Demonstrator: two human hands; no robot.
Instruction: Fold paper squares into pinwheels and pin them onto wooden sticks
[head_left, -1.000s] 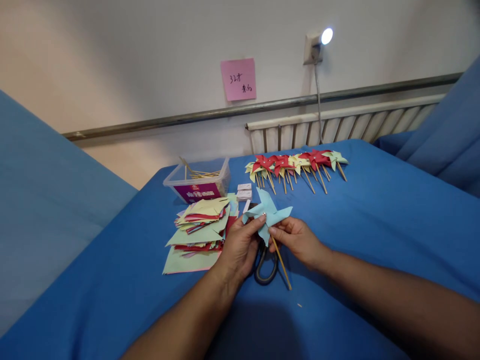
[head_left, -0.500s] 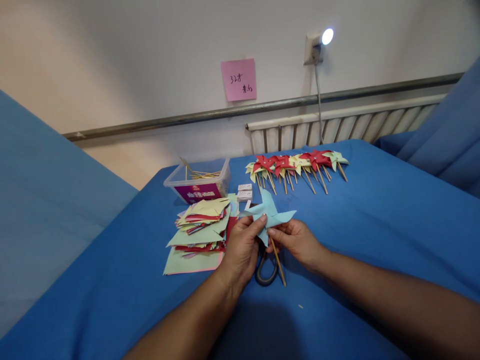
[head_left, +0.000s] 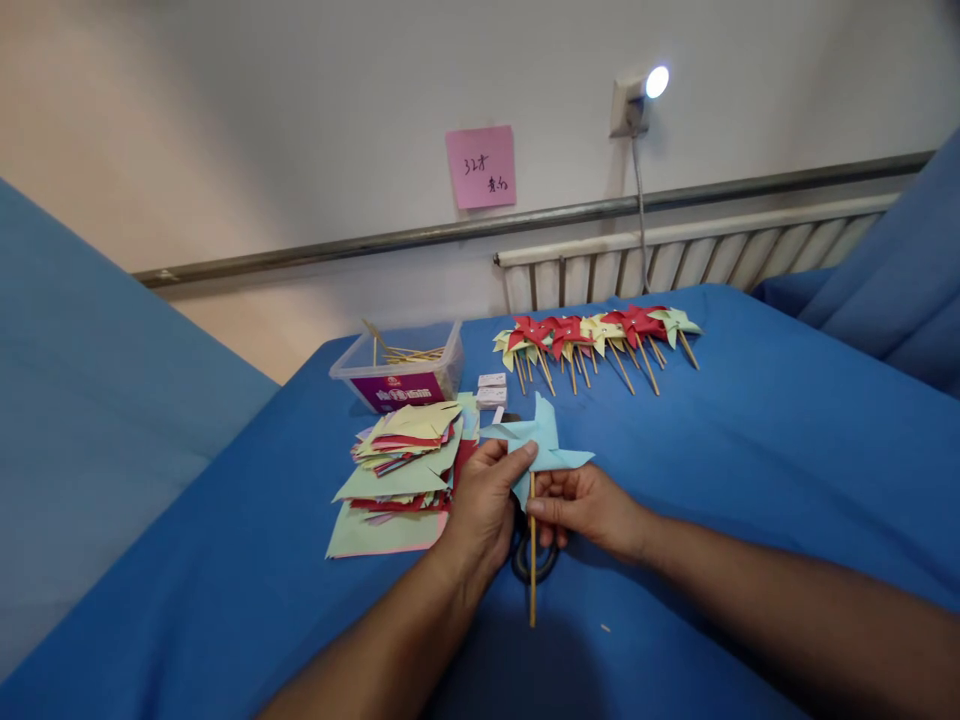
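Observation:
A light blue paper pinwheel (head_left: 546, 440) is held up in front of me, above the blue cloth. My left hand (head_left: 489, 490) grips its folded paper, the thumb pressed on the centre. Below the paper hangs a thin wooden stick (head_left: 533, 570), pointing straight down toward me. My right hand (head_left: 577, 508) pinches the stick just under the paper, between thumb and fingers. Behind the stick lie scissors with dark handles (head_left: 541, 568), partly hidden by my hands.
Cut coloured paper sheets (head_left: 405, 480) are stacked on the left. Behind them a clear plastic box (head_left: 450, 362) holds wooden sticks. Two small white boxes (head_left: 491, 392) stand beside it. Several pinwheels (head_left: 634, 322) lie in a row at the back, near a radiator (head_left: 600, 275).
The stick has swung from slanting right to hanging straight down and reaches lower. My right hand has moved slightly down along with it. My left hand still grips the paper.

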